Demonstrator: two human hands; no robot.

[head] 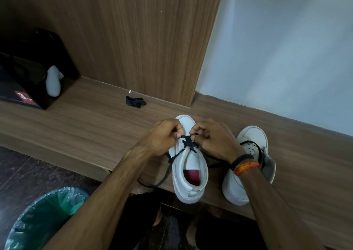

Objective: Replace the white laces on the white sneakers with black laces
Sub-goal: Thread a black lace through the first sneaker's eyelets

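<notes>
Two white sneakers stand on the wooden bench (76, 127). The left sneaker (189, 165), with a red insole, has a black lace (188, 143) crossed through its lower eyelets. My left hand (164, 137) pinches the lace at the sneaker's left side. My right hand (214, 138) pinches the lace at the right side. One loose end of the lace (164, 173) trails off the bench's front edge. The right sneaker (248, 161) sits beside my right wrist, with a black lace lying over it. A bundled black lace (135, 101) lies farther back on the bench.
A black box (28, 68) with a red label and a white object in it sits at the bench's left end. A bin with a green liner (44, 217) stands on the dark floor below left. A wooden panel (143, 39) rises behind the bench.
</notes>
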